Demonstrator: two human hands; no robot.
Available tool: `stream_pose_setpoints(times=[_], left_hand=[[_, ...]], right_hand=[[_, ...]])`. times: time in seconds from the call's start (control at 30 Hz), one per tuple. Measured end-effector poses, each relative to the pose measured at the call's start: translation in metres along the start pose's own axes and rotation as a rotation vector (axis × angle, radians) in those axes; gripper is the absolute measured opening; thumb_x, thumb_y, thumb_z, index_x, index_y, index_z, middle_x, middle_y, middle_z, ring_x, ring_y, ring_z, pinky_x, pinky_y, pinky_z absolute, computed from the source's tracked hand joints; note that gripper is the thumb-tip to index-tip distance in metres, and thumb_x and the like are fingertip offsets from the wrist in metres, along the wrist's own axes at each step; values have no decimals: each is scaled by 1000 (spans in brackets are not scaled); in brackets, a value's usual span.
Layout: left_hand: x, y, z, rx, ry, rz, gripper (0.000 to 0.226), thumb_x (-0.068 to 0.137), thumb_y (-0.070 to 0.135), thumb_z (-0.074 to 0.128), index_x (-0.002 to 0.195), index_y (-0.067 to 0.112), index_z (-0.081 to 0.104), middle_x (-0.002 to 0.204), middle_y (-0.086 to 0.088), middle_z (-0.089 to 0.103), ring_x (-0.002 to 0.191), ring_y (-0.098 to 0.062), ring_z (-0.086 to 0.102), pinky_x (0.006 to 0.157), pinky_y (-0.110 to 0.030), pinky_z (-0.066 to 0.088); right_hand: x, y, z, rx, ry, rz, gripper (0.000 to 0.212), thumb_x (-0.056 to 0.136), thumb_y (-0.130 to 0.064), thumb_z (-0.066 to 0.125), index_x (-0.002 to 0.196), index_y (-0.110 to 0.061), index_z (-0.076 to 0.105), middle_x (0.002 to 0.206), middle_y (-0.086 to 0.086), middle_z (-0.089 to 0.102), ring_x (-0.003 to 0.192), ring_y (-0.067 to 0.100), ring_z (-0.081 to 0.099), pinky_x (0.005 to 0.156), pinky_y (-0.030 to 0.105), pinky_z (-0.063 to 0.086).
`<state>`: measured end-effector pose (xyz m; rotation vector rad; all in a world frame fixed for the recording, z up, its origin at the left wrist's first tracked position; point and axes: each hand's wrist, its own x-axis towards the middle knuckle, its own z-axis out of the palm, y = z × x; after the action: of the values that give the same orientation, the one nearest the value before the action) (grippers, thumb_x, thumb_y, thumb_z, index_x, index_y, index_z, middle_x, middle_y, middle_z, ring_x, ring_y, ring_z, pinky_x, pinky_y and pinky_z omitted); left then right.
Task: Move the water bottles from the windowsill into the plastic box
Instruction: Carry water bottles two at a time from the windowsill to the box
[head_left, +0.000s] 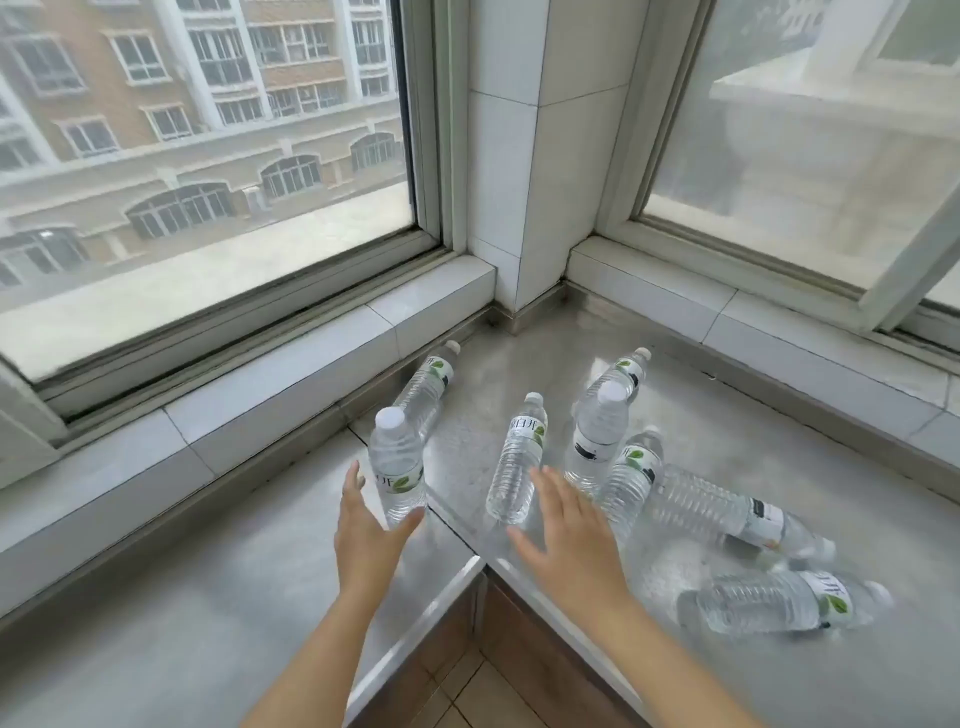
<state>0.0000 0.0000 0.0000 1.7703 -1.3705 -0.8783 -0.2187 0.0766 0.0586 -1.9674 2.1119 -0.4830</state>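
At the lower middle of the frame, both hands reach over the corner windowsill (218, 597), a smooth grey, faintly glossy slab that wraps below two windows. The left hand (366, 530) has its fingers (352, 486) spread and relaxed around the nearest upright bottle (396, 465), thumb just at its base, not yet gripping. The right hand (566, 535) is likewise spread, hovering just below the middle upright bottle (517, 462) and holding nothing.

Eight water bottles show: four standing near the centre, one lying against the window ledge (423, 389) at upper centre, one lying behind the group (621, 374), and two lying at the lower right, the ribbed lying bottle (727, 512) and the nearest lying bottle (779, 603). All are clear, thin-walled plastic with ribbed bodies, white caps and white-green labels. The plastic box is not in view.

The step in hand looks like a two-handed pick of the nearest standing pair. Judging by the thin ribbed walls, it would be best to wrap each bottle at mid-body, over the label, firmly enough to stop slipping without crushing. Lift straight up, since the standing neighbours at the right are close and would topple easily.
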Motion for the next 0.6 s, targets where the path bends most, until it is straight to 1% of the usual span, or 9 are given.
stream_pose_setpoints(times=[0.03,0.1,0.13,0.2,0.23,0.33,0.43,0.53,0.6], left_hand=[[5,1,2,-64,4,9,105,70,34,87,151,35,20,149,19,40,137,-24,42,109,-48,36],[9,6,6,-175,-18,-1,96,72,26,87,149,30,30,134,47,35,129,-16,46,100,-34,38],[11,7,9,-213,-17,-15,91,72,22,87,146,29,34,132,46,37,124,-11,47,95,-29,37],[12,14,13,-274,4,-34,86,73,16,86,140,37,36,130,23,50,115,-7,48,90,-26,37],[14,17,15,-307,13,-42,85,73,14,86,135,43,37,122,21,54,110,-6,51,88,-24,39],[22,20,17,-338,10,-100,82,69,10,88,117,58,42,109,30,54,99,1,56,75,-13,42],[33,25,16,-293,-14,-111,84,62,15,92,107,66,43,107,24,60,100,4,58,76,-16,44],[40,32,16,-189,-80,-87,80,57,24,94,111,58,46,101,20,62,98,-1,58,77,-26,47],[45,36,18,-122,-131,-67,82,56,29,94,121,49,48,99,16,62,96,-6,59,76,-28,48]], right_hand=[[8,2,3,31,-32,5,69,92,-54,41,150,-27,14,157,-2,21,144,16,20,116,37,17],[22,4,8,66,-63,23,70,93,-52,42,150,-26,13,158,-4,18,144,14,18,116,34,16],[30,5,12,96,-84,41,70,92,-52,44,150,-26,14,158,-5,19,144,14,19,116,36,20],[44,5,20,163,-93,83,72,90,-50,49,149,-27,15,157,-6,21,141,14,26,111,39,32],[52,6,23,195,-99,115,73,89,-48,52,148,-28,16,155,-6,23,138,15,31,107,40,36],[77,9,31,296,-96,240,78,85,-42,60,147,-29,15,151,-8,27,131,16,41,95,38,43],[108,11,39,391,-125,398,78,85,-30,65,147,-23,18,147,0,33,120,22,51,81,31,40],[137,16,48,477,-116,541,78,80,-21,70,143,-19,24,130,7,46,91,22,57,65,28,42],[152,21,54,511,-116,619,81,74,-18,74,140,-19,27,120,6,52,83,19,57,56,27,42]])
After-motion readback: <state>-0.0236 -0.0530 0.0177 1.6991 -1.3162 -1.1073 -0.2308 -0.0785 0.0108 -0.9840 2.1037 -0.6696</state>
